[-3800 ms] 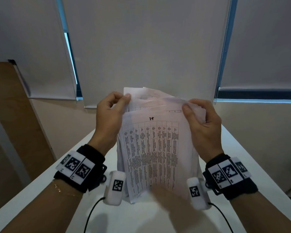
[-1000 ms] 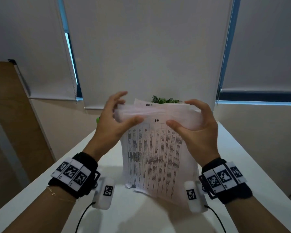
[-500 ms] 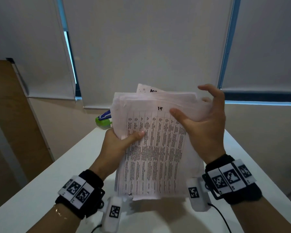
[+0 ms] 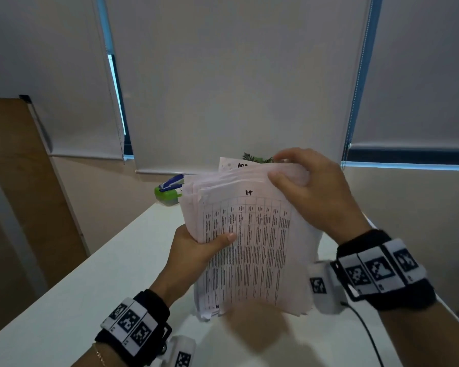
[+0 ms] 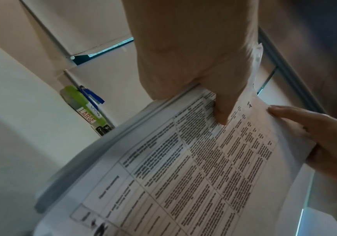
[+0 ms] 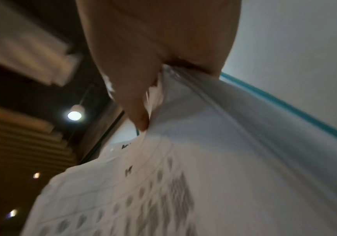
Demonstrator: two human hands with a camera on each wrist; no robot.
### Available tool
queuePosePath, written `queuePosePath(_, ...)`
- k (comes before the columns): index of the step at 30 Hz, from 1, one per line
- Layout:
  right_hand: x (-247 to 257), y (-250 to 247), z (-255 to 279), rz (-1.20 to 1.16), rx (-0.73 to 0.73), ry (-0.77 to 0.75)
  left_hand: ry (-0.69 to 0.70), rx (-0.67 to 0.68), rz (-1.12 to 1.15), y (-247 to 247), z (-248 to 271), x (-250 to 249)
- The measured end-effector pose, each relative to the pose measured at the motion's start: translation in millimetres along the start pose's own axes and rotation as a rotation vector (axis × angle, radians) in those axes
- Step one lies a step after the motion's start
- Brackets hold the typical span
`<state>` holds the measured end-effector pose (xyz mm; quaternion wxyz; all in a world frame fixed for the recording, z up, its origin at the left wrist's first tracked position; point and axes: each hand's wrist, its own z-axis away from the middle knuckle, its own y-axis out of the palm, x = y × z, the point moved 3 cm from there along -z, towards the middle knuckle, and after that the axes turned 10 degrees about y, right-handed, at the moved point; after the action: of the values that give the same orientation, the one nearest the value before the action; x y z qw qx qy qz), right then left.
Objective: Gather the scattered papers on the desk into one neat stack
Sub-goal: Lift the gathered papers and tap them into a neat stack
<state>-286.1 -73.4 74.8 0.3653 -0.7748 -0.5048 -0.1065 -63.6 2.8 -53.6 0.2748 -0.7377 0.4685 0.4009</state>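
A thick stack of printed papers [image 4: 252,247] stands upright on its bottom edge on the white desk [image 4: 90,282], the top sheet showing a table of text. My left hand [image 4: 196,250] grips the stack's left edge at mid-height, thumb across the front sheet, as the left wrist view confirms for the papers [image 5: 183,167] and left hand [image 5: 204,76]. My right hand [image 4: 305,189] holds the top right corner, thumb on the front, fingers curled over the top edge. One sheet sticks up behind the rest. The right wrist view is blurred: papers [image 6: 183,175], right hand [image 6: 143,79].
A green and white box with a blue pen [image 4: 168,190] lies at the desk's far edge, left of the stack, also labelled LARGE on the box [image 5: 85,108]. A green plant [image 4: 257,157] peeks over the papers. Closed blinds and a wall stand behind the desk.
My left hand dropped from the top edge to the stack's left side and took hold. My right hand's fingers have since curled down over the top right corner. The stack sits lower.
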Motion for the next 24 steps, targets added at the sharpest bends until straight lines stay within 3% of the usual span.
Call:
queuePosePath(4,24,4,-21,0.310,0.201,-0.089,0.000,0.020,-0.006,0,1,1)
queuePosePath(7,41,16,-27,0.429,0.223,-0.165,-0.025,0.017,-0.001,0,0,1)
queuePosePath(17,79,59,-23,0.245,0.448,-0.224,-0.042,0.049,-0.007,0,-6,0)
queuePosePath(21,59,39,-22,0.233,0.453,-0.153,-0.053,0.017,0.012,-8,-7,3)
queuePosePath(24,27,25,-20,0.355,0.460,-0.135,-0.055,0.035,0.030,-11,-7,7)
